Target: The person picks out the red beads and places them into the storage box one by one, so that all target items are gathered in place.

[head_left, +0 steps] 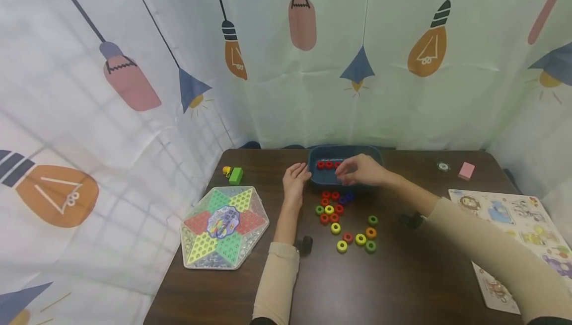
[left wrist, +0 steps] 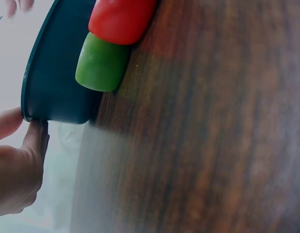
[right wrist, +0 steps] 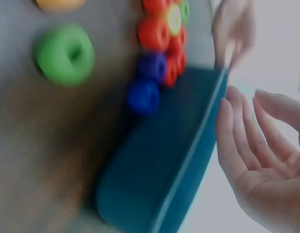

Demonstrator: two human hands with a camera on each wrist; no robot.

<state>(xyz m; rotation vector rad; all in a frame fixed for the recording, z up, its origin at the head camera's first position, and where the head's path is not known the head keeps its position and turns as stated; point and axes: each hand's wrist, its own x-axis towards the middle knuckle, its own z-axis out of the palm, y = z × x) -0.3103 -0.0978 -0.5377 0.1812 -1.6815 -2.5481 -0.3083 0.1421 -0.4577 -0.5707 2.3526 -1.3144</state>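
Note:
A dark blue plastic basin (head_left: pixel 319 178) stands at the back of the table, with several red ring-shaped beads (head_left: pixel 328 164) in a row inside. My left hand (head_left: pixel 293 186) is at its left end; in the left wrist view, the thumb and a finger pinch the basin's rim (left wrist: pixel 24 97). Over the basin's right part hovers my right hand (head_left: pixel 364 170), its fingers loosely bent and parted, with nothing seen between them in the right wrist view. Just in front of the basin lie red, yellow, green and dark blue beads (head_left: pixel 334 218) in a cluster.
More loose beads (head_left: pixel 360 239) lie nearer the front. A hexagonal star-patterned game board (head_left: pixel 196 253) is on the left, with a green block (head_left: pixel 236 176) behind it. At right are an animal picture board (head_left: pixel 496 225), a pink block (head_left: pixel 466 171) and a round disc (head_left: pixel 443 166).

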